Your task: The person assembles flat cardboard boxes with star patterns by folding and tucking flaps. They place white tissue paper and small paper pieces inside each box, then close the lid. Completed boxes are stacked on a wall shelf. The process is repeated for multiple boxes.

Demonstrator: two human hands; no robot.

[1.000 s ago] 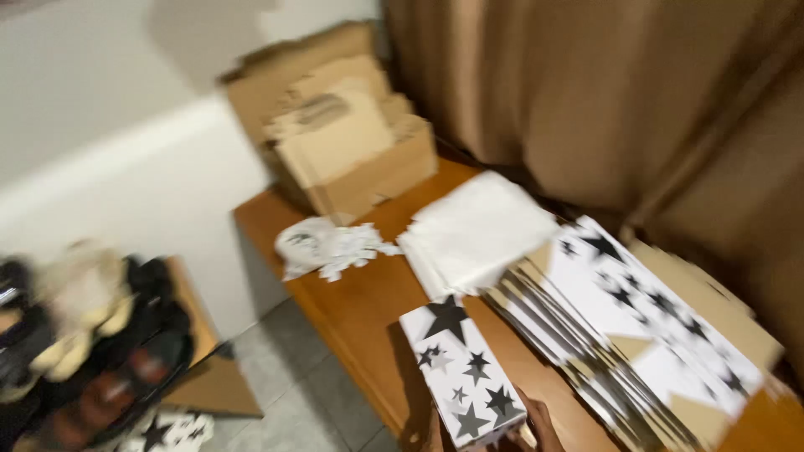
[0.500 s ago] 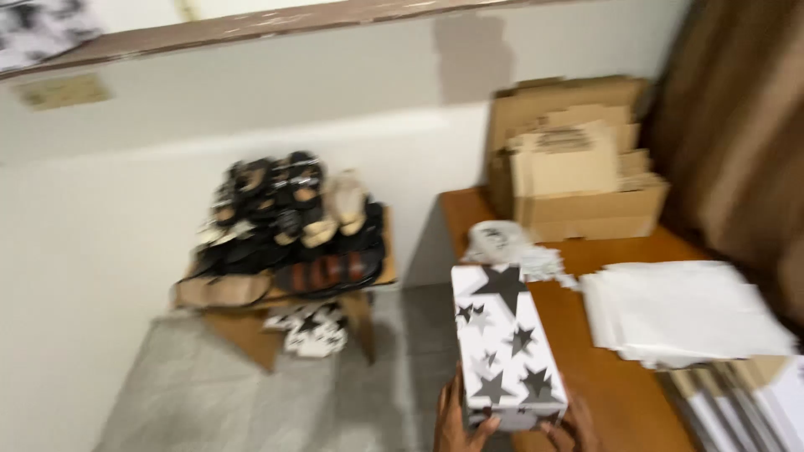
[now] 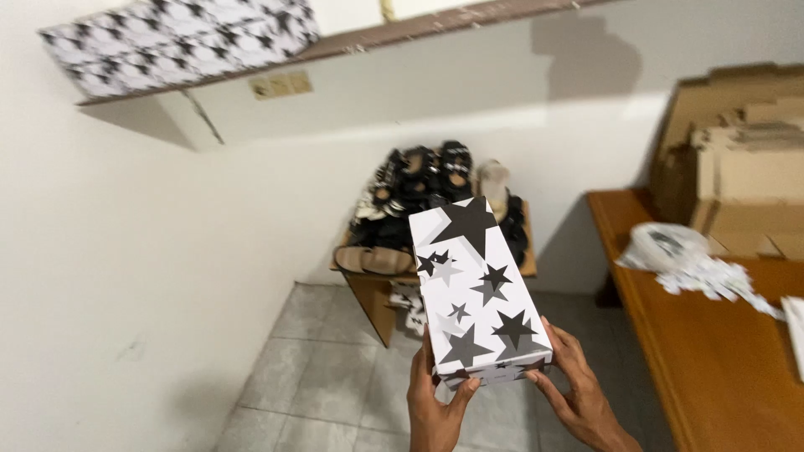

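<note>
Box (image 3: 477,289), white with black and grey stars, is gripped at its near end by left hand (image 3: 435,402) and right hand (image 3: 578,389), above a tiled floor (image 3: 318,377).

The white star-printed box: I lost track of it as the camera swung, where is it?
In the head view, the white star-printed box sits centre frame, gripped at its near end by the left hand and right hand, above the grey tiled floor.

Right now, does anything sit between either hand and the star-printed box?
Nothing visible does. The left hand and right hand already grip the near end of the star-printed box directly, held up over the tiled floor.
</note>
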